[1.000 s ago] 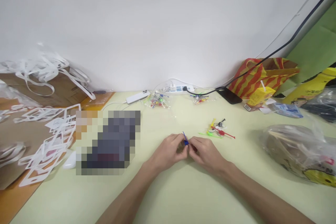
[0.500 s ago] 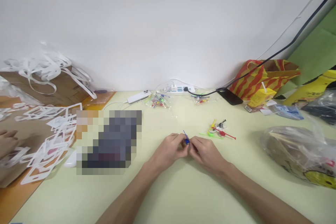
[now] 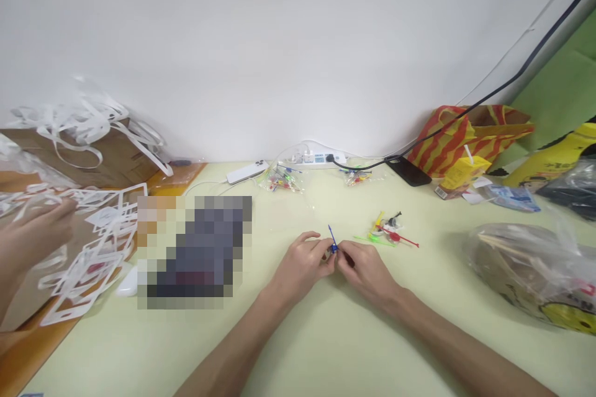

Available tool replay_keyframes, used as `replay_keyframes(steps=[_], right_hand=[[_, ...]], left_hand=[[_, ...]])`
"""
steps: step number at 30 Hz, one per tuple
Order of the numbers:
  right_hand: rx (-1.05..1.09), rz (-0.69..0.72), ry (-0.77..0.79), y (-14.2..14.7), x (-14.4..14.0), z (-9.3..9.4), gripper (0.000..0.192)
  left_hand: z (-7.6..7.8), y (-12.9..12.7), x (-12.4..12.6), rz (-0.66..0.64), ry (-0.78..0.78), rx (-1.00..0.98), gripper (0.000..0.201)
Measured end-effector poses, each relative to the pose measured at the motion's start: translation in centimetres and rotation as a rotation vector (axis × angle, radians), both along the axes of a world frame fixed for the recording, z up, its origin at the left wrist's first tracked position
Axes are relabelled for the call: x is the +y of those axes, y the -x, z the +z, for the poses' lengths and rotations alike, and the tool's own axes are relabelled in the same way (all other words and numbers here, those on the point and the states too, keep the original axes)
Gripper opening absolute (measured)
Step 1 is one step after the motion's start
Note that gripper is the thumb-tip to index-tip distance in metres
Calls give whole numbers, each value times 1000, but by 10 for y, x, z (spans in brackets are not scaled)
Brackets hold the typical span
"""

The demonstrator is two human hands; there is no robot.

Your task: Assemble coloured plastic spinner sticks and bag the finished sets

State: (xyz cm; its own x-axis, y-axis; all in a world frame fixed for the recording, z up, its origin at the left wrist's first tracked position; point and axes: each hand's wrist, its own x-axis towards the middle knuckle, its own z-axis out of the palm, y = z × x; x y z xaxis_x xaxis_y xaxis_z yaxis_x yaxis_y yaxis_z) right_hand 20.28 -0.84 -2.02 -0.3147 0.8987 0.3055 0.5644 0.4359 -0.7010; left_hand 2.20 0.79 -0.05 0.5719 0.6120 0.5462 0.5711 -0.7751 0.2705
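Between my two hands is a small blue plastic piece [image 3: 334,248] with a thin blue stick rising from it. My left hand [image 3: 305,262] pinches it from the left, with the index finger lifted a little. From the right, my right hand [image 3: 365,267] grips it between thumb and fingertips. The fingers hide most of the piece, so its exact kind does not show. Just beyond my right hand lies a loose group of small plastic pieces [image 3: 395,237] in red, yellow, green, black and white.
Two clear bags of coloured pieces [image 3: 282,178] lie near the power strip [image 3: 316,158]. A blurred-out dark object [image 3: 200,254] is at left, beside white frames [image 3: 88,267] and another person's hand [image 3: 41,229]. On the right are a plastic-wrapped bundle [image 3: 521,279], juice box [image 3: 460,177] and phone [image 3: 408,171].
The blue stick now stands a bit taller and more upright between my fingers. My left index finger has lifted slightly. At far left, the other person's hand has moved up and right over the white frames.
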Motion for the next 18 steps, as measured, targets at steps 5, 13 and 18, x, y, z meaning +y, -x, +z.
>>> replay_keyframes(steps=[5, 13, 18], right_hand=[[4, -108, 72, -6, 4, 1, 24], [-99, -82, 140, -6, 2, 7, 26], [-211, -9, 80, 4, -3, 6, 30]], left_hand=[[-2, 16, 9, 55, 23, -21, 13], [20, 43, 19, 26, 145, 79, 15], [27, 46, 17, -1, 289, 173, 12]])
